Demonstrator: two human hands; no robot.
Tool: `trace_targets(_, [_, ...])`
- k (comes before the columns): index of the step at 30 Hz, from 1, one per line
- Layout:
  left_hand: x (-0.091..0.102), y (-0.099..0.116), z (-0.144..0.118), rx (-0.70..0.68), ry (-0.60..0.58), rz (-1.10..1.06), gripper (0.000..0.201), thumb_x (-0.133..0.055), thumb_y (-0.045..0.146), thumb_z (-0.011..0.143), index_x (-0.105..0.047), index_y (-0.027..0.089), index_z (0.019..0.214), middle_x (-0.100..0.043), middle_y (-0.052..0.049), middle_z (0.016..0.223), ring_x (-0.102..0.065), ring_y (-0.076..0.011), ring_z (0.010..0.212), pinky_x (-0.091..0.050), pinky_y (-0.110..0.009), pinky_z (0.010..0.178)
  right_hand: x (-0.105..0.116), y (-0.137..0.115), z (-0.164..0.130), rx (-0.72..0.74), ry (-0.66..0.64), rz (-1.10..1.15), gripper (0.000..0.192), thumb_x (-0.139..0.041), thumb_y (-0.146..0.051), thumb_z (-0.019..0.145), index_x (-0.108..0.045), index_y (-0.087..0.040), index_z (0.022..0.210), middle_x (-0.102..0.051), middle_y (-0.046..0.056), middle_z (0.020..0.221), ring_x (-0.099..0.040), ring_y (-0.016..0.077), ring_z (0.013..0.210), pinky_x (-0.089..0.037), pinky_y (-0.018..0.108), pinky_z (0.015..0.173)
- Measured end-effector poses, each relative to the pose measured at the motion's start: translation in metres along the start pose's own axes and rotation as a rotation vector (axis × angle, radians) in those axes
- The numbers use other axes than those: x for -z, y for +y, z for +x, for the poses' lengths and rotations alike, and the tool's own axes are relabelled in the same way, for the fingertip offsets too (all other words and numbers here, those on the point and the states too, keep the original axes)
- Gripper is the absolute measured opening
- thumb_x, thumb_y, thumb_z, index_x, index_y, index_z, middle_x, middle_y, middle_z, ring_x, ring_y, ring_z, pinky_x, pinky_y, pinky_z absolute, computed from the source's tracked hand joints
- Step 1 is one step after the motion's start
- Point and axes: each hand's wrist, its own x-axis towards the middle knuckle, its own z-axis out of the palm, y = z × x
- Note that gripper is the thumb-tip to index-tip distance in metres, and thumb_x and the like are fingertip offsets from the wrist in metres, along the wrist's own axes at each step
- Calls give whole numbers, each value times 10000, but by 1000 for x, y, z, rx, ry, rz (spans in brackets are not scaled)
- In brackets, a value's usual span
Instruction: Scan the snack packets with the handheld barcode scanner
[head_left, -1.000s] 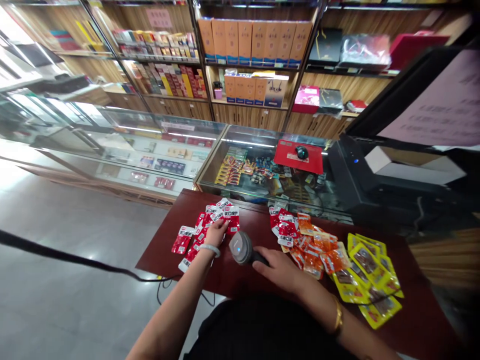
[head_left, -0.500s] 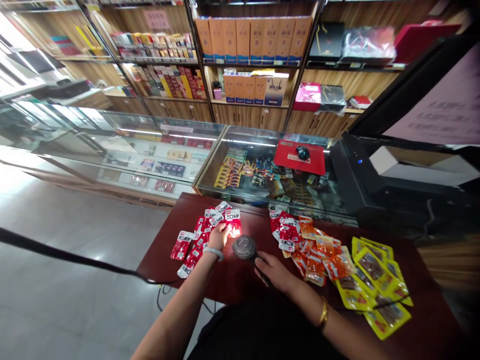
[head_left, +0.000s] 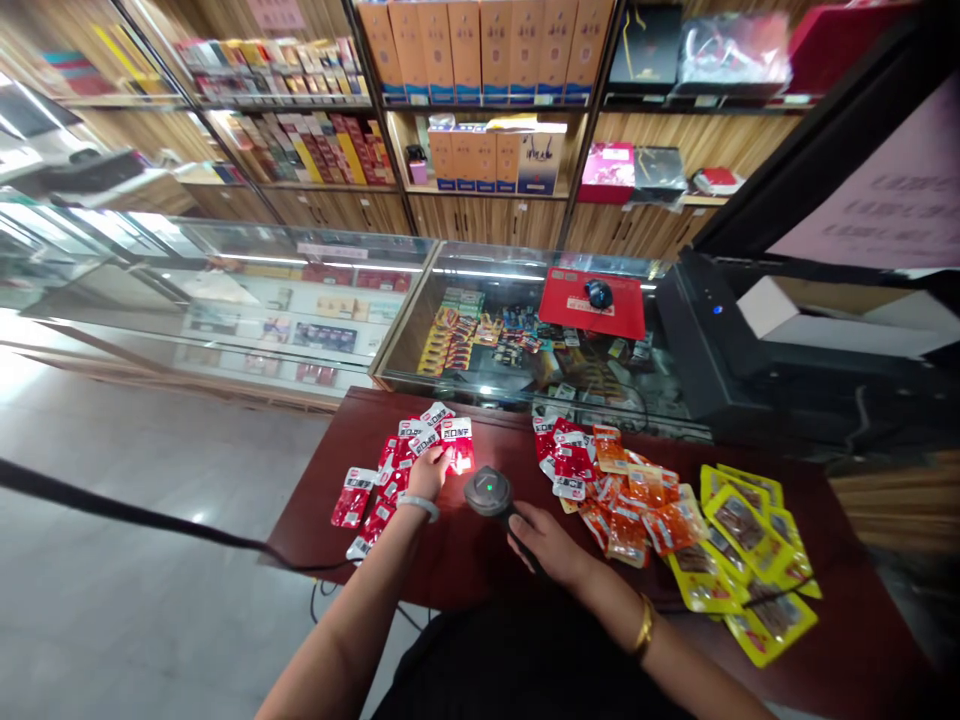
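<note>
The red packet with a white top sits just beyond the scanner and a little to its left, with a bright glow on its lower part. I hold that packet by its near left edge between the thumb and fingers of my left hand; whether it is lifted off the table I cannot tell. My right hand is closed around the handle of the scanner, on its near right side. The scanner's head points away from me toward the glowing packet, the two well apart from touching, and a small green light shows on its top.

To the left of the scanner, beyond my left wrist with its pale bracelet, lie more red packets, overlapping one another, and farthest left of the scanner is a single packet at the side of that group. To the right of the scanner and slightly beyond it lies a second red group, touching the orange packets heaped nearer me. Farther right of the scanner spread the yellow packets, some overlapping. My gold bangle is right of the scanner and nearer me.

Beyond the scanner stands the glass counter, with a red mat and a black mouse on top.
</note>
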Motion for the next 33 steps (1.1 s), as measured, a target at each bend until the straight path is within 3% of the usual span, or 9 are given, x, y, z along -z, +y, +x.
trace_targets(5, [-1,-1,1,27,-53,-34,369,-547,533,788,-585,192,652,-573,14,591,-556,-158,642,-449,-276,641,1,2,-1,7,4,6,600,-525,-748,831,-545,-173,1002,-488,-80,559,-380,62,380,-303,190,367])
trace_targets(9, [-28,13,-4,6,-212,-135,426,-521,570,813,-638,170,726,-618,-25,633,-603,-184,668,-488,-313,653,1,0,-2,-2,-5,4,607,-543,-743,824,-561,-172,1027,-495,-70,565,-391,70,393,-306,195,376])
trace_targets(13, [-47,26,-10,-47,-341,-135,426,-540,547,827,-697,161,918,-720,-82,865,-658,-220,834,-521,-347,781,0,-3,0,-8,-21,-12,659,-548,-757,806,-571,-159,1083,-492,-66,563,-389,77,397,-301,205,381])
trace_targets(17, [-17,15,-17,-91,-152,289,343,-577,418,837,-677,182,1065,-701,-119,1098,-620,-258,1059,-447,-387,983,-1,-6,1,11,-43,-49,628,-539,-748,819,-580,-159,1033,-488,-60,572,-393,79,417,-299,211,399])
trace_targets(20, [12,-1,-23,19,144,646,567,-637,450,785,-574,135,1253,-599,-194,1267,-524,-348,1203,-383,-466,1035,-2,-5,1,14,-58,-60,653,-540,-761,807,-579,-153,1041,-488,-59,569,-395,83,428,-295,213,407])
trace_targets(22, [23,-7,-22,134,245,752,749,-635,526,767,-467,101,1361,-503,-235,1369,-452,-390,1270,-364,-494,1035,-3,-3,2,1,-57,-51,668,-540,-766,803,-576,-150,1060,-482,-63,566,-387,83,425,-292,213,405])
trace_targets(25, [25,-7,-11,214,246,777,809,-544,617,800,-414,82,1393,-451,-251,1404,-413,-397,1293,-351,-490,1026,-4,1,3,-28,-65,-41,672,-540,-762,806,-570,-152,1085,-478,-66,566,-383,82,421,-291,212,403])
trace_targets(28, [22,0,6,184,223,793,807,-560,617,787,-411,103,1390,-456,-239,1388,-415,-391,1279,-340,-481,1021,-4,5,3,-27,-64,-60,659,-547,-751,811,-575,-155,1092,-500,-58,578,-406,88,429,-309,215,411])
trace_targets(33, [27,14,25,146,120,867,558,-629,473,787,-529,159,1237,-504,-198,1336,-446,-366,1255,-366,-456,987,0,7,0,-21,-36,-65,651,-548,-741,819,-567,-159,1110,-500,-61,576,-398,86,411,-304,218,397])
